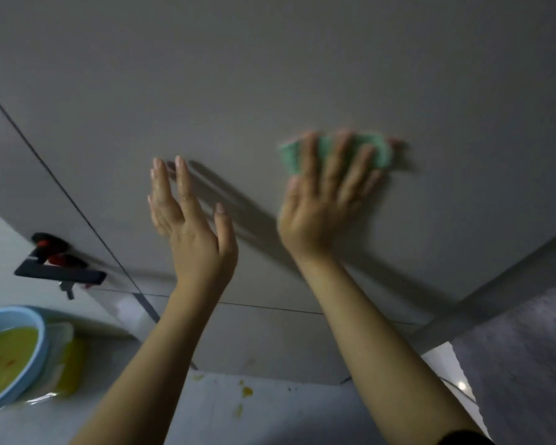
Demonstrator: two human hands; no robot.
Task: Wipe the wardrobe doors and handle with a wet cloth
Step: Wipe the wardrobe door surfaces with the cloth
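I see the right hand [321,200] pressed flat against the grey wardrobe door [270,75], fingers spread and straight, with the green cloth [371,152] trapped between its fingers and the door panel. The cloth shows above and between the fingertips, and it is blurred, as is the hand. So that grip is wide, palm down on the cloth rather than curled round it.

The left hand [190,226] is raised left of the cloth, edge-on to me, fingers straight and close together, thumb apart. Its grip is wide and it holds nothing; I cannot tell whether its fingertips touch the door. The skin looks wet.

Far left of the cloth and lower, a dark seam [61,184] runs diagonally across the door face. Beyond that seam, a black door handle [60,273] sticks out from a paler panel, with something red just above it that I cannot identify. Lower left of the cloth, at the frame's edge, sits a blue basin [42,338] holding yellowish liquid. Below the cloth, under the door's bottom edge, the pale floor [270,409] carries a few yellow spots.
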